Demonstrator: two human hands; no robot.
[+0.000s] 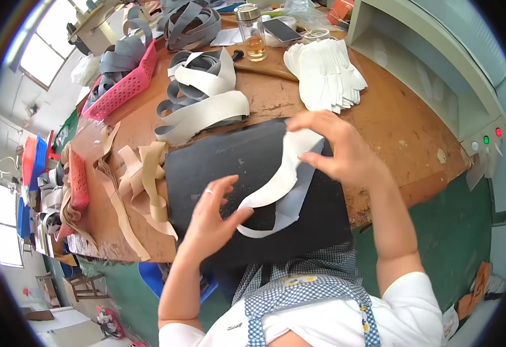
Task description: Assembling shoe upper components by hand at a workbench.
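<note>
A white curved piece [275, 184] of fabric or leather, with a row of small marks along its edge, stands over the black mat [218, 165]. A pale grey-blue strip [292, 203] lies against it and bends round below. My right hand [340, 144] holds the upper end of the white piece between thumb and fingers. Beside the lower end is my left hand [209, 222], a ring on one finger, its fingers spread and curved. Its thumb tip is at the edge of the white piece; whether it touches I cannot tell.
Grey and cream strap coils [207, 110], tan strips [143, 173] and a pink basket [127, 81] lie on the left. A stack of white cut pieces [325, 72], a glass bottle [252, 34] and a phone [282, 30] are at the back. A pale machine housing [432, 63] stands right.
</note>
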